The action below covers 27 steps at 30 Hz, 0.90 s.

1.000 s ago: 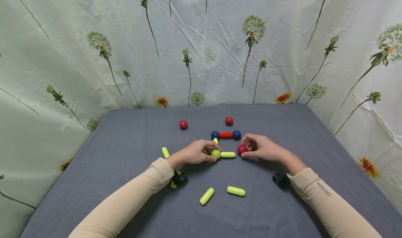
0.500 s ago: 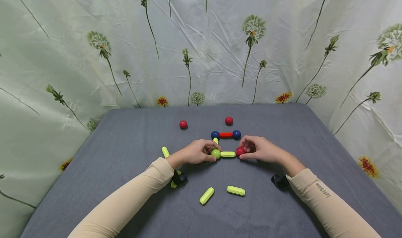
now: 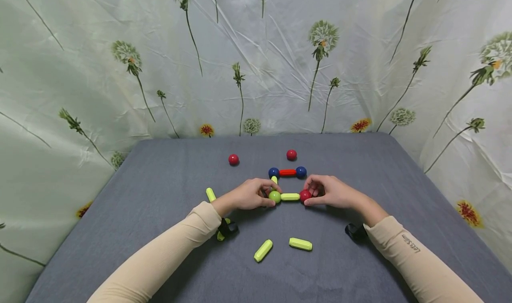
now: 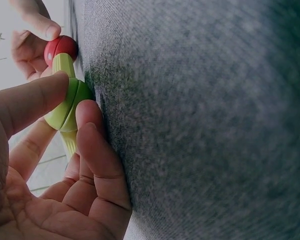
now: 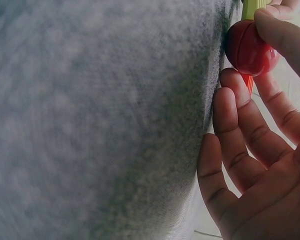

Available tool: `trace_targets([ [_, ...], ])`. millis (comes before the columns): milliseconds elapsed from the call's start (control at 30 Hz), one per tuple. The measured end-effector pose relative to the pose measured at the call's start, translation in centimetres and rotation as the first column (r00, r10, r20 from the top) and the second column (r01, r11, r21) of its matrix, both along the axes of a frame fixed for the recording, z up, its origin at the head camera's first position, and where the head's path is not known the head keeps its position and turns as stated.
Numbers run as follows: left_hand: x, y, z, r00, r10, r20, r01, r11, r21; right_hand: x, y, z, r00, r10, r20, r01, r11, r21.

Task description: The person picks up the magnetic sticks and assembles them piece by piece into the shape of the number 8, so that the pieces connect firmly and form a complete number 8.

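My left hand pinches a green ball between thumb and fingers; in the left wrist view the ball shows a seam round its middle. A yellow-green rod runs from it to a red ball, which my right hand holds between thumb and fingers. The right wrist view shows that red ball touching the rod's end. Behind the green ball, another yellow-green rod leads back to a blue ball. A red rod joins this to a second blue ball.
Two loose red balls, one at left and one at right, lie toward the back of the grey table. Yellow-green rods lie in front and beside it. Another rod is partly hidden by my left arm.
My right hand has moved slightly left with the red ball, bringing it from apart to touching the rod's right end. The left hand has stayed on the green ball.
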<state>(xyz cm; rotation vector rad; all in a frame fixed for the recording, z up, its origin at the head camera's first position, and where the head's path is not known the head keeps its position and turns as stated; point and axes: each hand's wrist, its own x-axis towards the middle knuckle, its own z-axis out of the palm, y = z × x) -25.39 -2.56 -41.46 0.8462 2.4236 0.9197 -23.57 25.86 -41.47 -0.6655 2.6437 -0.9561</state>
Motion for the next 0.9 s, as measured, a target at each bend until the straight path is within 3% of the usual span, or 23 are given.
trace_targets([
  [500, 0.1, 0.1, 0.2, 1.000, -0.008, 0.011, 0.008, 1.000, 0.001, 0.3, 0.0, 0.1, 1.000, 0.012, 0.017, -0.012, 1.000, 0.011],
  [667, -0.2, 0.0, 0.4, 0.996, 0.007, 0.088, -0.010, 1.000, 0.027, 0.4, 0.2, 0.1, 1.000, 0.012, 0.014, -0.012, 1.000, 0.024],
  [900, -1.1, 0.0, 1.1, 0.980, 0.097, 0.174, -0.106, 0.993, 0.048, 0.6, 0.3, 0.3, 1.000, 0.021, -0.009, -0.020, 0.999, 0.030],
])
